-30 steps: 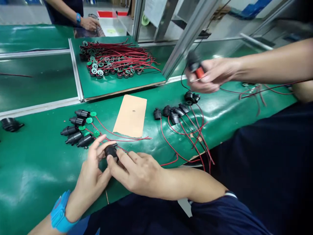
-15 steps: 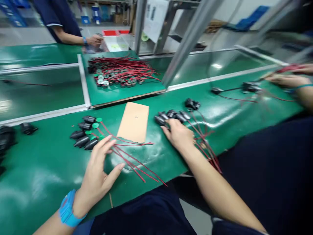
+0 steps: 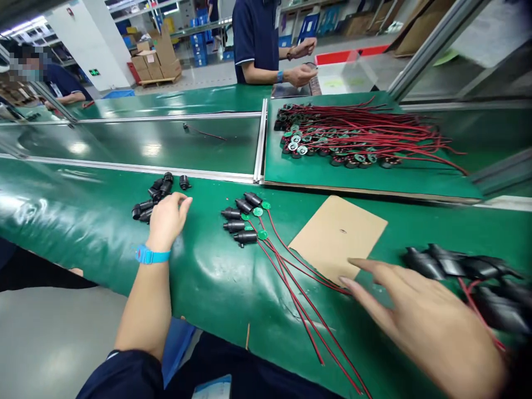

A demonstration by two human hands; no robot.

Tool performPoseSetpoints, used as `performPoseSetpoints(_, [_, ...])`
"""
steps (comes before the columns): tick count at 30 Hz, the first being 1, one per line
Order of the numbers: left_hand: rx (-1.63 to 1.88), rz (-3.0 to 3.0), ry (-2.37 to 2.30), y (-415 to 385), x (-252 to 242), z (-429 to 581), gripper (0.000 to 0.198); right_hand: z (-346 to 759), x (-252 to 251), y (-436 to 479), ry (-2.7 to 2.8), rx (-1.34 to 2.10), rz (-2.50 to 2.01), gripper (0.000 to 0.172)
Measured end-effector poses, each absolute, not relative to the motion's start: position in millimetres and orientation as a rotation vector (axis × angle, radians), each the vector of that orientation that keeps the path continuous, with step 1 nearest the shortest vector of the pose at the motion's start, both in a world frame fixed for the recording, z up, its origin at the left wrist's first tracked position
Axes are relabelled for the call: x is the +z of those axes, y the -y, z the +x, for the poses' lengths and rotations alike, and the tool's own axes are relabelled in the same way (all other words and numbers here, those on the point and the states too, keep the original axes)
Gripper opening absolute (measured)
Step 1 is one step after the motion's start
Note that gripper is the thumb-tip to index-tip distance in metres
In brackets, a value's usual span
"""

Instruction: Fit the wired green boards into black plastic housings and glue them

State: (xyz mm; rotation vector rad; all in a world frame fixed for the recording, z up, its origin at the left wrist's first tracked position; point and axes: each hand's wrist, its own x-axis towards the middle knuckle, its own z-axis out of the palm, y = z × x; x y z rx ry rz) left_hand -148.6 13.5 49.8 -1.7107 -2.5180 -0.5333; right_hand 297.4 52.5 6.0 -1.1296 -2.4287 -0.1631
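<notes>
Five black housings (image 3: 234, 226) between left hand (image 3: 165, 218) and cardboard (image 3: 332, 228)

The left forearm (image 3: 143, 313) rises steeply from the lower left of the frame to the left hand (image 3: 163, 220), left of centre, its back upward, left thumb (image 3: 185, 206) angled up and right, fingertips hidden. The right hand (image 3: 432, 321), blurred at lower right, points leftward, right thumb (image 3: 366, 296) parted from the fingers (image 3: 378, 269).

On the tabletop (image 3: 208, 293), five wired caps (image 3: 235, 226) lie left of the cardboard sheet (image 3: 332, 238). One cap cluster (image 3: 157, 188) lies farther left; a second cluster (image 3: 484, 267) lies right of the sheet. Behind, a board (image 3: 324, 174) bears piled wires (image 3: 366, 134).
</notes>
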Motion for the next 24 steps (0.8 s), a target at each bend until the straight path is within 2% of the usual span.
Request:
performPoseSetpoints(3, [-0.555, -2.075, 2.411, -21, 40, -115, 0.044, 263, 19, -59, 2.518, -0.072, -0.964, 0.029])
performPoseSetpoints(4, [-0.580, -2.159, 2.359, -23, 36, -102, 0.053, 251, 20, -62, 2.529, -0.007, -0.945, 0.026])
performPoseSetpoints(6, [-0.635, -2.264, 2.269, -24, 29, -80, 0.086, 227, 22, -67, 2.583, 0.147, -0.955, 0.028])
performPoseSetpoints(8, [-0.643, -2.336, 2.218, -25, 20, -66, 0.112, 205, 23, -68, 2.638, 0.269, -1.022, 0.043])
performPoseSetpoints(9, [-0.623, -2.372, 2.209, -25, 16, -63, 0.116, 196, 23, -68, 2.657, 0.310, -1.060, 0.047])
performPoseSetpoints(11, [-0.585, -2.434, 2.198, -26, 6, -62, 0.113, 185, 26, -68, 2.658, 0.325, -1.129, 0.049])
performPoseSetpoints(17, [-0.608, -2.565, 2.231, -33, -19, -80, 0.092, 223, 30, -68, 2.525, 0.195, -1.457, 0.042])
performPoseSetpoints(21, [-0.724, -2.527, 2.195, -33, -28, -78, 0.095, 272, 27, -61, 2.505, 0.183, -1.589, 0.046])
performPoseSetpoints(24, [-0.752, -2.516, 2.152, -34, -33, -74, 0.096, 289, 20, -57, 2.540, 0.198, -1.593, 0.039])
